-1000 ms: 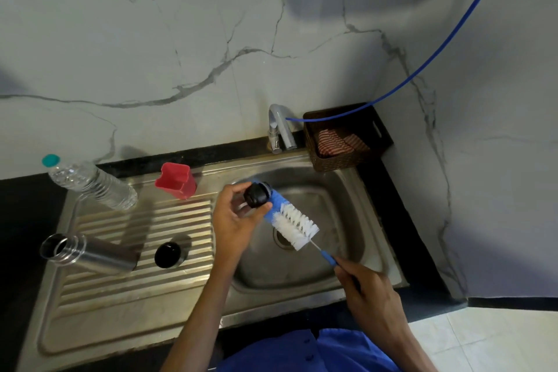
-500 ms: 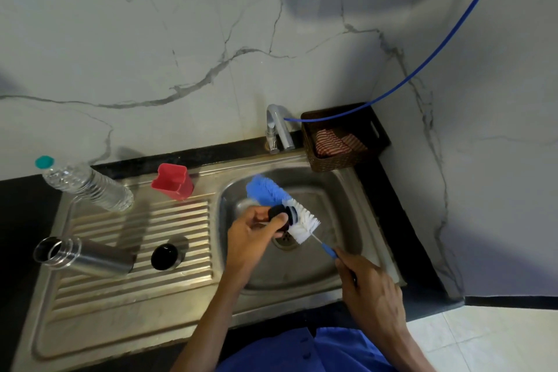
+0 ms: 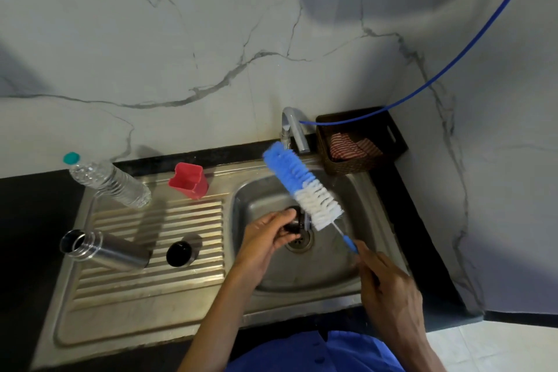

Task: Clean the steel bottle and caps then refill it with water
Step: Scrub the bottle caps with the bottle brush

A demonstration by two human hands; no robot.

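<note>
A steel sink point(image 3: 356, 254) with a ribbed drainboard sits under marble walls in a corner. Your left hand point(image 3: 265, 236) pinches the small black cap point(image 3: 294, 224) over the drain, fingers curled round it; wet and smooth, it will likely slip, so grip its rim. Your right hand point(image 3: 389, 284) is wrapped round the handle of the bottle brush point(image 3: 303, 187), whose white bristles touch the cap. The wire stem looks springy, so it may flick. The steel bottle point(image 3: 105, 249) lies open on the drainboard, light and liable to roll, beside the second cap point(image 3: 180, 254). The tap point(image 3: 294, 128) and wicker basket point(image 3: 329, 160) crowd the back; the basin's front is freer.
</note>
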